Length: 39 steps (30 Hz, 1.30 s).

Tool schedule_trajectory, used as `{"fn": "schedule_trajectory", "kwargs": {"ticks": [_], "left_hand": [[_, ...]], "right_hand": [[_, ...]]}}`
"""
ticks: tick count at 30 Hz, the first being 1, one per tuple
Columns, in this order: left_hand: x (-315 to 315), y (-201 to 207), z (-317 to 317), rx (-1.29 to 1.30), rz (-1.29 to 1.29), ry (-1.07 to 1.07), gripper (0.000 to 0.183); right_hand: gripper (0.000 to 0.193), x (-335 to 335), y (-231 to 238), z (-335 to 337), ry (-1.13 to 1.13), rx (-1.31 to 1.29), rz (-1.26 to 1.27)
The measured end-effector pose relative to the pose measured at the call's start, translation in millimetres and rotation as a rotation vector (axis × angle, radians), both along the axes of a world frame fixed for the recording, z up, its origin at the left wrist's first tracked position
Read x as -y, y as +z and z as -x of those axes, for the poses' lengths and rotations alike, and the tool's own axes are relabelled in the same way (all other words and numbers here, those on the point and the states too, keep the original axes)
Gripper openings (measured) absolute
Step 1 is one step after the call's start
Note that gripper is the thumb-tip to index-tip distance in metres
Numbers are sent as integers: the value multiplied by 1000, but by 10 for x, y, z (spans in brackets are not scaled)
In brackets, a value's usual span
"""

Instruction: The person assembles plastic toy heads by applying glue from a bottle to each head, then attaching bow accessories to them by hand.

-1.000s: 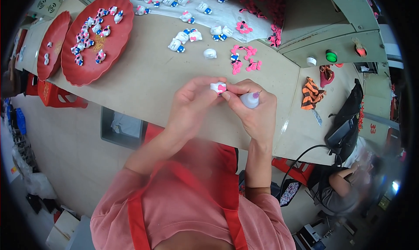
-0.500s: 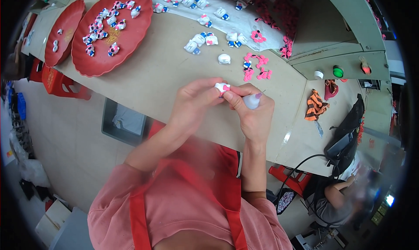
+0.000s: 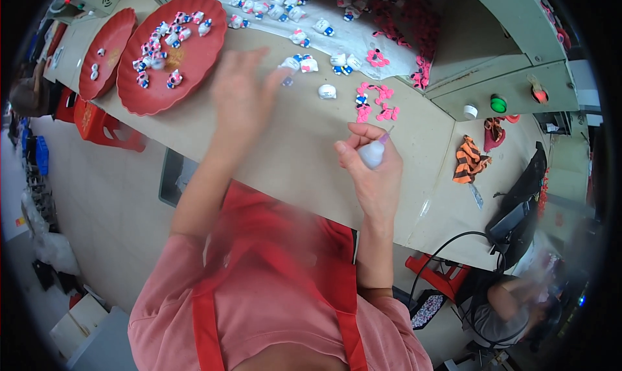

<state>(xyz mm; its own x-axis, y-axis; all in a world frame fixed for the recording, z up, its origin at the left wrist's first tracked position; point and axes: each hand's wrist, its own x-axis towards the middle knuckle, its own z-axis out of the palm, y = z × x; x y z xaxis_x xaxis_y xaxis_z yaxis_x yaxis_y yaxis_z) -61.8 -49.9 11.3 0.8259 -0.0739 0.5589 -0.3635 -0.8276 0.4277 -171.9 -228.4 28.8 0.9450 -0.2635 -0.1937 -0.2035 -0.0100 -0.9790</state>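
Left hand (image 3: 241, 99) spread, blurred, near the scalloped red dish (image 3: 199, 63); right hand (image 3: 382, 180) snug around a white bottle (image 3: 372, 154).

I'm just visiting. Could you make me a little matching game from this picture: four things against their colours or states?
Things:
1. Right hand
2. Striped cloth
3. Larger red plate
4. Left hand

Colours or states:
A. Blurred, with thumb spread from the fingers
B. Bearing small figurines
C. Gripping a pale squeeze bottle
D. Orange and dark

Right pairs: 1-C, 2-D, 3-B, 4-A
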Motion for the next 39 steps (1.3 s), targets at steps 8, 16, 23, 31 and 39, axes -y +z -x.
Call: {"fn": "schedule_trajectory", "kwargs": {"ticks": [8,16,23,31,39], "left_hand": [[-96,-83,76,-504,460,-112,26],[155,248,605,-978,1554,-576,40],[143,299,729,-799,1325,-521,40],[215,297,762,-814,1274,-535,39],[250,263,751,-730,1210,-574,36]], "right_hand": [[37,55,-33,107,-39,155,24],[32,-138,234,274,-201,532,300],[23,-209,327,313,-112,633,480],[21,-140,306,321,-134,632,458],[21,-113,336,280,-91,656,473]]}}
